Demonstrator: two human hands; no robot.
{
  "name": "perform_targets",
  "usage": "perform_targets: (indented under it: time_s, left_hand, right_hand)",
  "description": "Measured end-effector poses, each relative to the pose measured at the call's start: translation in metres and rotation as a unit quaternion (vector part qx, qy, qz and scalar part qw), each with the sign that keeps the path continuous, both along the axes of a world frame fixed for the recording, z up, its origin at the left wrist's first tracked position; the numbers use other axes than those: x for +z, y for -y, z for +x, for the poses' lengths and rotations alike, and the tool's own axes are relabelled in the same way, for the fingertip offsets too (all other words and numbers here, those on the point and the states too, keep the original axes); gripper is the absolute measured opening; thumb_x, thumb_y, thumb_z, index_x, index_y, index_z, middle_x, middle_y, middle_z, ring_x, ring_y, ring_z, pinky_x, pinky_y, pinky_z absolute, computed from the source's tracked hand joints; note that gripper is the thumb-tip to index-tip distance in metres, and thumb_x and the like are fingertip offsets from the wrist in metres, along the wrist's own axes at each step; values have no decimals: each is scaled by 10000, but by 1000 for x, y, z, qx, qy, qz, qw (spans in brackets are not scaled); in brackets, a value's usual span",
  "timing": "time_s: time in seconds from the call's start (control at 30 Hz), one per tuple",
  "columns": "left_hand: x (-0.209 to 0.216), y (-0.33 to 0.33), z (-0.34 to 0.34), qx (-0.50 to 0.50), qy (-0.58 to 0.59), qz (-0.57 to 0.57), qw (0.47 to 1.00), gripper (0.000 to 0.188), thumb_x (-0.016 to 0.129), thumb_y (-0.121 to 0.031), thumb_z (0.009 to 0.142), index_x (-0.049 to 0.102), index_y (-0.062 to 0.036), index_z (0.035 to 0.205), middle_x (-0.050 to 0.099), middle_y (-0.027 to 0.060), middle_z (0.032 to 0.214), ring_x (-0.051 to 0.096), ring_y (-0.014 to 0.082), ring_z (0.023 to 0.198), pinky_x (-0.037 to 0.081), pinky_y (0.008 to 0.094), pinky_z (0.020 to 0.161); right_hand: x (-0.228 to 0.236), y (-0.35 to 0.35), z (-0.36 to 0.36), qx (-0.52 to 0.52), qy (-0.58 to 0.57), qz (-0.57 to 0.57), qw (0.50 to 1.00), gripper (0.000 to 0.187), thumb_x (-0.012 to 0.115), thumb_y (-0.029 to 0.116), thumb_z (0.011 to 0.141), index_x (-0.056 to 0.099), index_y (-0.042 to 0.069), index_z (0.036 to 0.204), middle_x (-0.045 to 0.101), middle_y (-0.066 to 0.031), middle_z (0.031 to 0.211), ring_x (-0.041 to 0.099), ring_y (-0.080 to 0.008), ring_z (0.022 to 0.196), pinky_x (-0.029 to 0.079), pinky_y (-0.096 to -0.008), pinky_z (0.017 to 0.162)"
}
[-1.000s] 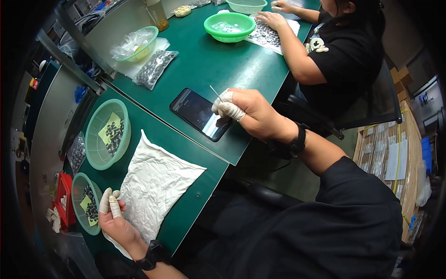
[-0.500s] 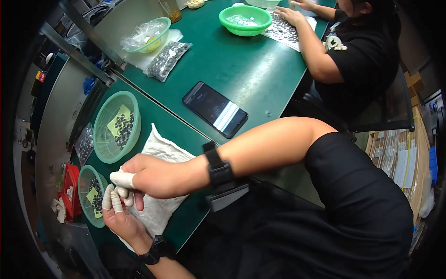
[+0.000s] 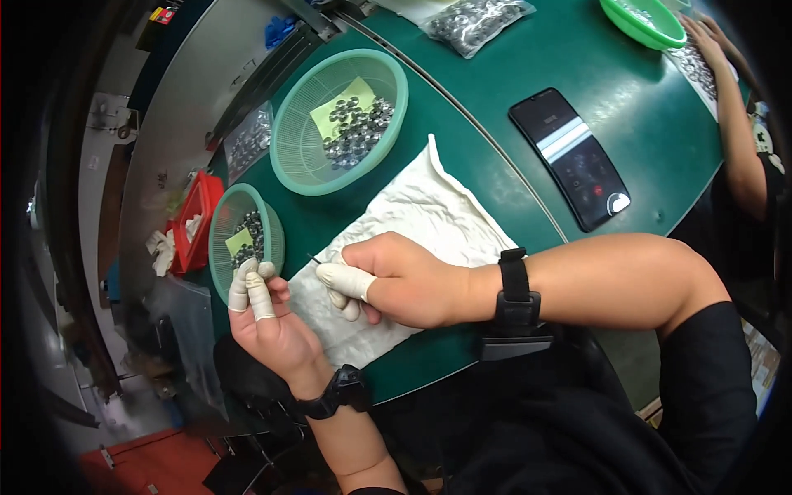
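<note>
My right hand (image 3: pixel 408 280), with white finger cots on thumb and fingers, is closed over a white cloth (image 3: pixel 429 202). A small thin dark piece (image 3: pixel 313 258) pokes out from its thumb and fingertips; its kind is too small to tell. Left of it, my left hand (image 3: pixel 276 326), also in finger cots, has its fingertips pressed together in front of the small green basket (image 3: pixel 276 247). What they hold, if anything, is hidden. In that basket are small dark round parts (image 3: pixel 252 231) and a yellow note. The hands are a short gap apart.
Beyond stands a larger green basket (image 3: pixel 297 177) of shiny round metal parts (image 3: pixel 359 132). A red bin (image 3: pixel 198 219) is at the left, a phone (image 3: pixel 569 157) at the right. Farther back lies a bag of parts (image 3: pixel 474 25). A co-worker's arm (image 3: pixel 738 140) rests by a bright green bowl (image 3: pixel 643 25).
The view has swung to the left and closer to the baskets. My hands, close together before, are now apart, and the thin dark piece shows at my right fingertips.
</note>
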State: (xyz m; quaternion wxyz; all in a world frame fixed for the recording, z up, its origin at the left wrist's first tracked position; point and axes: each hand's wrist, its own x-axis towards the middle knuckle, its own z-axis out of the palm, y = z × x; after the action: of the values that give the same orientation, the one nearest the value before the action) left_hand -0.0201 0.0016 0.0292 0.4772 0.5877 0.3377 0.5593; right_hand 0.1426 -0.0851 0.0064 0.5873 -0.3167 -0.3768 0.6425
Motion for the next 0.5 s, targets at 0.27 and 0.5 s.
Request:
perform_targets:
  time_s: [0.27, 0.5]
  left_hand:
    - [40, -58, -13, 62, -361, 87, 927, 197, 591, -35, 899, 633, 47, 1073, 664, 81, 906, 579, 115, 728, 468, 236, 685]
    - [41, -107, 3, -202, -604, 153, 756, 266, 632, 34, 733, 612, 11, 997, 555, 84, 846, 560, 159, 792, 450, 277, 695]
  right_hand:
    - [-6, 2, 1, -89, 150, 101, 980, 393, 510, 279, 974, 560, -4, 706, 582, -65, 625, 544, -108, 576, 454, -281, 550]
    - [-14, 1, -4, -154, 216, 190, 945, 366, 493, 259, 944, 543, -11, 702, 551, -229, 653, 511, -443, 648, 426, -467, 614]
